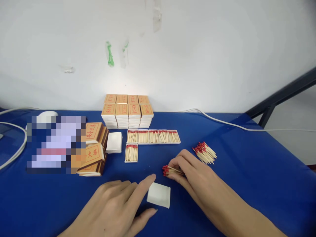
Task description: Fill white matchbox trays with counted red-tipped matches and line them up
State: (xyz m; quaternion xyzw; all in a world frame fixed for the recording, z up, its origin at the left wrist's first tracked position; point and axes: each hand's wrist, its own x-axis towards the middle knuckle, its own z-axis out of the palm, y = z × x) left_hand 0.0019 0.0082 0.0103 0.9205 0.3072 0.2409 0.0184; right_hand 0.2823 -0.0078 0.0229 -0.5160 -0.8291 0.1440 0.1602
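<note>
Head view: on a blue table (247, 184), the left hand (115, 200), thumb and forefinger parted, and the right hand (195, 174), pinching, flank a white tray (159, 195); the pinched matches (171, 170), red heads leftward, are just beyond it.

Soft, bright light is falling evenly, with the white wall (125, 80) glowing palest just above the stacked matchboxes (127, 112). Faint shadow is darkening the blue tabletop (259, 158) beneath the left hand (116, 200). Coarse pixel blocks (55, 144) (mostly lavender) are masking a patch at left.
</note>
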